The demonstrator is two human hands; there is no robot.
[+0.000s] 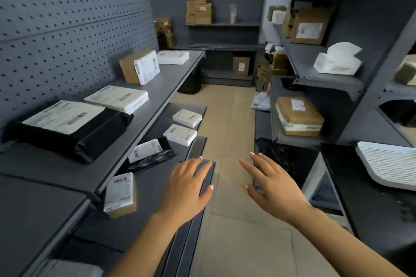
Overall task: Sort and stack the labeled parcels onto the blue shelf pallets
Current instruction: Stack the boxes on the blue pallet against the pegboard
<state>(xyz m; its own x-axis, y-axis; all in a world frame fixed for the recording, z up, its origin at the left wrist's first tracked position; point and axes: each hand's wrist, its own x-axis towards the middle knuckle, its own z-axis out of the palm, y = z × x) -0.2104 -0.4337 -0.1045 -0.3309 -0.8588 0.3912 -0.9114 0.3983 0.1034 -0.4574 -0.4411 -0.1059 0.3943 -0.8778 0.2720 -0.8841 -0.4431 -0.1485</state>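
Observation:
My left hand (188, 186) and my right hand (270, 184) reach forward over the aisle with fingers straight, and neither holds anything. A small brown box with a white label (120, 194) stands on the lower left shelf (146, 186), just left of my left hand. Further along that shelf lie a black bag with a label (150, 153) and two white parcels (180, 134). On the upper left shelf (157, 87) sit a black bag parcel (72, 128), a flat white parcel (117, 99) and a labeled brown box (139, 66).
Dark shelves line the right side, holding a brown parcel (299, 116), white padded bags (337, 59) and a labeled box (308, 27). A white slatted tray (389, 164) sits at the right. Stacked boxes (199, 4) stand on the back shelf. The tiled aisle floor (229, 119) runs between the shelves.

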